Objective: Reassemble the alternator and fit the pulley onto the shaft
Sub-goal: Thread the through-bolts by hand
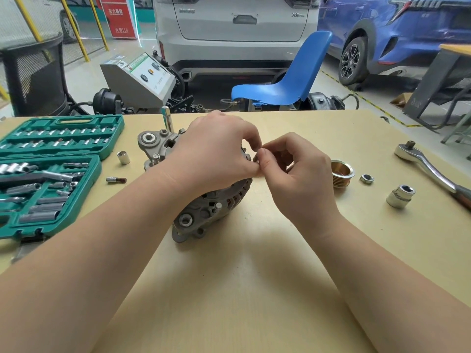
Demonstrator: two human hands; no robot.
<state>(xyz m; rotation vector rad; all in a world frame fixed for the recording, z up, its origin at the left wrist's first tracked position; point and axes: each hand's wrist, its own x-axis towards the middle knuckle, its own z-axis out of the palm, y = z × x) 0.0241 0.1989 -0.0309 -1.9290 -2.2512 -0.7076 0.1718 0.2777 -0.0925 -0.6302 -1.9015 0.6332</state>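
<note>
Hands [257, 159] over alternator [204, 210]; case [51, 174] holds sockets [46, 207].

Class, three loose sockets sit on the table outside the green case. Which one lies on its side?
The small socket with the red end, left of the alternator. The socket by the case and the large socket near the ratchet stand upright.

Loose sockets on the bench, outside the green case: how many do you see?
2. A small socket stands between the green case and the alternator; a larger socket stands right of the nut. The hands may hide more.
</note>
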